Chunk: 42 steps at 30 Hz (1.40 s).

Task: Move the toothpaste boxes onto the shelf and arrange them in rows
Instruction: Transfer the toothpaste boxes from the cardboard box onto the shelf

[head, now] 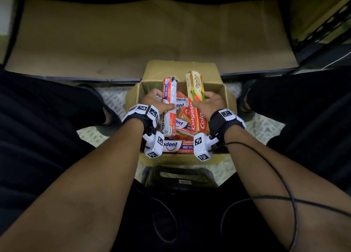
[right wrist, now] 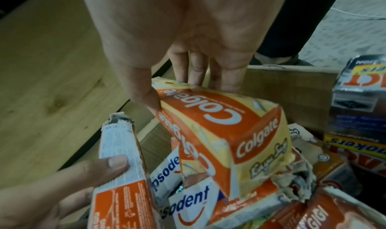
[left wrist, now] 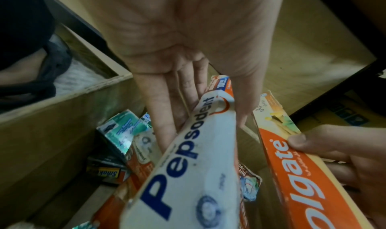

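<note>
At frame centre, the left hand (head: 154, 101) grips a long white Pepsodent box (head: 169, 107) (torn cardboard end); the right hand (head: 209, 103) grips orange-yellow Colgate boxes (head: 196, 101) above the brown carton (head: 182, 69).

L hand (head: 156, 101) grips Pepsodent box (head: 169, 107), R hand (head: 209, 104) grips Colgate boxes (head: 196, 103), over carton (head: 182, 69)

Open cardboard carton (head: 181, 70) on patterned floor (head: 263, 126)
</note>
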Available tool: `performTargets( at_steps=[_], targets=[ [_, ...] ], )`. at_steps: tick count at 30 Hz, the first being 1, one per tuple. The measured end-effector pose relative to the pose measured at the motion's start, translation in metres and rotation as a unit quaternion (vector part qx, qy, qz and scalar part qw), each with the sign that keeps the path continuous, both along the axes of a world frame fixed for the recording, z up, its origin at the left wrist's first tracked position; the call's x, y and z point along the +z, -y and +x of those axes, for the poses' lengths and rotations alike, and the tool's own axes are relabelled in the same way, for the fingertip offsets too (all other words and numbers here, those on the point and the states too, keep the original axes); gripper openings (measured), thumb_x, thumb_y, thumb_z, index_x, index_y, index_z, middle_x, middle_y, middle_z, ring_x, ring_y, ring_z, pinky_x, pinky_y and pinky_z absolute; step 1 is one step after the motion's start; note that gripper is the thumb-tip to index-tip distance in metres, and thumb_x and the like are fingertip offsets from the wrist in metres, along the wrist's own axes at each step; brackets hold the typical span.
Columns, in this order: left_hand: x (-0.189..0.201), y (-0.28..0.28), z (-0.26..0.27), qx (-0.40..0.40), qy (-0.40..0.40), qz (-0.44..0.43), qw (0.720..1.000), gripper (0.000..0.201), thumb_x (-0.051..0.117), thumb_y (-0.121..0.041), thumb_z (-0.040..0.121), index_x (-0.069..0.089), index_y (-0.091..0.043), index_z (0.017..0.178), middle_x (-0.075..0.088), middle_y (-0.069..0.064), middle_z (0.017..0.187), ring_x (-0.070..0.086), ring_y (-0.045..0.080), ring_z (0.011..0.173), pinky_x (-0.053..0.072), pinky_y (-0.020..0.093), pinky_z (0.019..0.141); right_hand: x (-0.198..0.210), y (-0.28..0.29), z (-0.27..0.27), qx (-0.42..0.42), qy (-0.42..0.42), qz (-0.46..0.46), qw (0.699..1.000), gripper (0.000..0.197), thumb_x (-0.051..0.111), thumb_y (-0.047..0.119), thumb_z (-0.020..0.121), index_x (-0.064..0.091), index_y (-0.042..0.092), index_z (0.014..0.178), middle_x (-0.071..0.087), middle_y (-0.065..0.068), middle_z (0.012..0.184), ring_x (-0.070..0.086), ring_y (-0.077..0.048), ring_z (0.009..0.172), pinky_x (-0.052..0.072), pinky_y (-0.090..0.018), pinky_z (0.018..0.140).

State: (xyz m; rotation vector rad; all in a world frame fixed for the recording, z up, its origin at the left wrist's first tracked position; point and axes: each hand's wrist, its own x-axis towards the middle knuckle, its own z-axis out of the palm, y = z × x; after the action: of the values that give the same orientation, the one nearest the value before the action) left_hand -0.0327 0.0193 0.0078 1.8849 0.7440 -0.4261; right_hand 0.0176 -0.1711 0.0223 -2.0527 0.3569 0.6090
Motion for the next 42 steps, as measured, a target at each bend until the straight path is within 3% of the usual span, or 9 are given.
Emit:
performTargets(
  at_steps=[5, 8, 12, 16, 20, 28, 33, 39, 42],
  targets=[
    [0.032, -0.003, 0.001, -0.013, 0.038, 0.044, 0.998, 0.057, 0.088, -0.042, 0.061, 0.055, -0.020, 0.102, 0.068, -0.006, 0.095, 0.068, 0.014, 0.082, 0.058, 0.032, 0.065, 0.024, 0.008, -0.002, -0.004, 0.020, 0.023, 1.000, 0.037, 0.076, 0.022, 0.081, 0.066, 0.021, 0.116, 0.067, 0.012, 0.070, 0.066, 0.002, 0.054, 0.045, -0.011, 0.040],
    [0.050, -0.007, -0.001, -0.008, 0.048, 0.042, 0.998, 0.071, 0.081, -0.061, 0.039, 0.054, -0.028, 0.096, 0.070, -0.008, 0.094, 0.072, 0.017, 0.080, 0.061, 0.041, 0.068, 0.036, 0.011, -0.006, 0.000, 0.039, 0.031, 0.999, 0.023, 0.074, 0.022, 0.082, 0.067, 0.028, 0.103, 0.069, 0.011, 0.068, 0.068, -0.001, 0.055, 0.048, -0.012, 0.043],
    [0.077, -0.006, -0.007, 0.009, 0.092, 0.034, 0.995, 0.056, 0.087, -0.042, 0.058, 0.054, -0.023, 0.098, 0.070, -0.005, 0.095, 0.072, 0.018, 0.081, 0.062, 0.044, 0.068, 0.057, 0.010, -0.007, 0.005, 0.070, 0.045, 0.997, 0.023, 0.076, 0.024, 0.080, 0.070, 0.025, 0.102, 0.073, 0.007, 0.073, 0.071, -0.005, 0.059, 0.053, -0.016, 0.052],
    [0.108, -0.003, -0.012, 0.028, 0.145, 0.029, 0.989, 0.047, 0.084, -0.024, 0.074, 0.053, -0.013, 0.107, 0.067, -0.006, 0.092, 0.070, 0.015, 0.071, 0.058, 0.033, 0.047, 0.086, 0.008, -0.006, 0.011, 0.113, 0.057, 0.992, 0.035, 0.079, 0.029, 0.076, 0.070, 0.025, 0.110, 0.075, 0.006, 0.082, 0.071, -0.006, 0.068, 0.054, -0.018, 0.058],
    [0.143, -0.005, -0.020, 0.007, 0.182, 0.038, 0.983, 0.046, 0.085, -0.028, 0.073, 0.053, -0.018, 0.105, 0.069, -0.003, 0.097, 0.073, 0.020, 0.074, 0.062, 0.041, 0.055, 0.122, 0.009, -0.010, 0.029, 0.149, 0.084, 0.985, 0.038, 0.079, 0.028, 0.079, 0.067, 0.020, 0.114, 0.071, 0.009, 0.077, 0.070, -0.005, 0.067, 0.053, -0.019, 0.055],
    [0.223, -0.008, -0.022, -0.019, 0.262, 0.094, 0.960, 0.052, 0.083, -0.037, 0.073, 0.052, -0.021, 0.111, 0.065, -0.004, 0.104, 0.071, 0.018, 0.082, 0.062, 0.037, 0.056, 0.203, 0.015, -0.008, 0.047, 0.241, 0.064, 0.967, 0.029, 0.079, 0.041, 0.074, 0.066, 0.033, 0.100, 0.074, 0.007, 0.091, 0.072, -0.009, 0.082, 0.060, -0.034, 0.081],
    [0.274, -0.016, -0.016, -0.029, 0.317, 0.135, 0.938, 0.051, 0.084, -0.041, 0.070, 0.054, -0.022, 0.107, 0.067, -0.004, 0.104, 0.071, 0.018, 0.083, 0.062, 0.045, 0.061, 0.257, 0.016, -0.003, 0.072, 0.289, 0.062, 0.953, 0.042, 0.078, 0.041, 0.077, 0.066, 0.027, 0.114, 0.073, 0.006, 0.091, 0.071, -0.009, 0.080, 0.059, -0.031, 0.076],
    [0.325, -0.029, 0.001, -0.016, 0.351, 0.152, 0.924, 0.050, 0.085, -0.042, 0.068, 0.056, -0.024, 0.104, 0.067, -0.004, 0.100, 0.071, 0.018, 0.081, 0.062, 0.042, 0.059, 0.315, 0.011, 0.012, 0.105, 0.341, 0.027, 0.934, 0.022, 0.076, 0.040, 0.079, 0.061, 0.033, 0.093, 0.067, 0.013, 0.077, 0.067, -0.004, 0.075, 0.053, -0.022, 0.065],
    [0.344, -0.035, 0.015, -0.027, 0.357, 0.184, 0.916, 0.047, 0.085, -0.044, 0.066, 0.059, -0.023, 0.100, 0.069, -0.004, 0.098, 0.072, 0.018, 0.081, 0.062, 0.044, 0.065, 0.337, 0.005, 0.024, 0.119, 0.341, 0.012, 0.933, 0.024, 0.075, 0.042, 0.080, 0.059, 0.034, 0.095, 0.071, 0.006, 0.083, 0.070, -0.009, 0.078, 0.057, -0.027, 0.071]
  ],
)
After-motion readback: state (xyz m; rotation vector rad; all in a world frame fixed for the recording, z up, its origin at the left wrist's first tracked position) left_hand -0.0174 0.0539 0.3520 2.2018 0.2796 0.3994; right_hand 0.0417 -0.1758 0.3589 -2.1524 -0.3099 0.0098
